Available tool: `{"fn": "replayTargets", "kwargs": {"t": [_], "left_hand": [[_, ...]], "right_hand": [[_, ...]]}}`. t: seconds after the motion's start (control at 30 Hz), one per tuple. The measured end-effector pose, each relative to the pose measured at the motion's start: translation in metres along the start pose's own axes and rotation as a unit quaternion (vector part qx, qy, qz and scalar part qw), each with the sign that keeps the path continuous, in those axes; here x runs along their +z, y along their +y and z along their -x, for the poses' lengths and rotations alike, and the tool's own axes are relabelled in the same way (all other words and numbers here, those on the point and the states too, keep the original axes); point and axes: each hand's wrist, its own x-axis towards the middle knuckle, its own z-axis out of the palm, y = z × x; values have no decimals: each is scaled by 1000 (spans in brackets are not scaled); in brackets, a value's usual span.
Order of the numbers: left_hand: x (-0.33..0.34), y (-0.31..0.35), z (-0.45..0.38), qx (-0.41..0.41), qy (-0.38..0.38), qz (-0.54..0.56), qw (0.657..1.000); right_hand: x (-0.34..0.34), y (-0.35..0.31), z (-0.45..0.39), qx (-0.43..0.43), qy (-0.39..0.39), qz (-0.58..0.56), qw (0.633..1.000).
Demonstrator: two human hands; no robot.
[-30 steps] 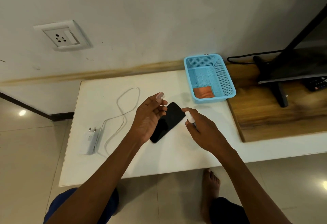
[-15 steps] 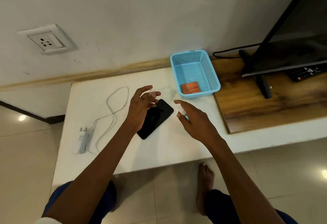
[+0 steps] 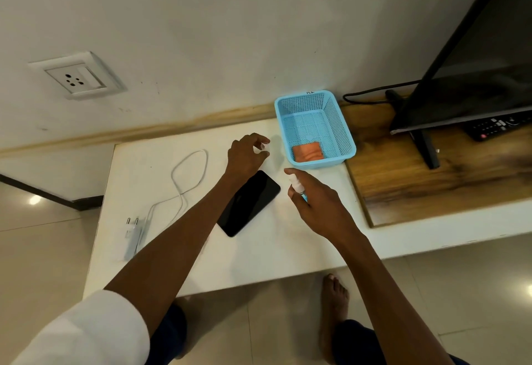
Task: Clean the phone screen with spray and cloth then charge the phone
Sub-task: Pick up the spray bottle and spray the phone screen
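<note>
Sitting at the counter's [image 3: 259,264] back edge, blue basket [image 3: 336,122] holding an orange cloth [image 3: 307,152]; right hand [image 3: 313,203] gripping a half-hidden spray bottle [image 3: 296,182], left hand [image 3: 247,154] pinching a small cap [image 3: 265,148].

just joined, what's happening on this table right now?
A person is getting ready to spray a phone lying face up on the white table. The right hand holds a small spray bottle beside it; the left hand holds the small cap above the table. The orange cloth sits in the blue basket, and the charger lies unplugged.
</note>
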Motion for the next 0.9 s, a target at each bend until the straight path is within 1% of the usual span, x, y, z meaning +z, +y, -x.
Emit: {"fn": "replayTargets", "kwargs": {"t": [0.1, 0.2, 0.3, 0.43, 0.5, 0.6, 0.73, 0.8, 0.9], "left_hand": [[3, -6, -5, 1, 2, -51, 999], [7, -9, -7, -3, -20, -89, 996], [10, -11, -8, -6, -30, -91, 995], [4, -8, -1, -27, -47, -49, 997], [-7, -7, 12, -29, -21, -11, 999], [-29, -6, 44, -33, 24, 88, 995], [-57, -9, 96, -66, 51, 140, 987], [-68, -12, 116, -86, 71, 156, 981], [-78, -13, 135, -100, 101, 175, 974]], "right_hand": [[0, 1, 0, -1, 2, 1, 1000], [1, 3, -1, -1, 4, -3, 1000], [2, 6, -2, 1, 5, -11, 1000], [5, 11, -5, 9, 12, -39, 999], [5, 14, -5, 9, 23, -53, 998], [7, 20, -8, 15, 26, -48, 998], [11, 20, -12, 13, 38, -62, 997], [13, 15, -13, 1, 67, -96, 993], [18, 2, -17, 10, 95, -217, 972]]}}
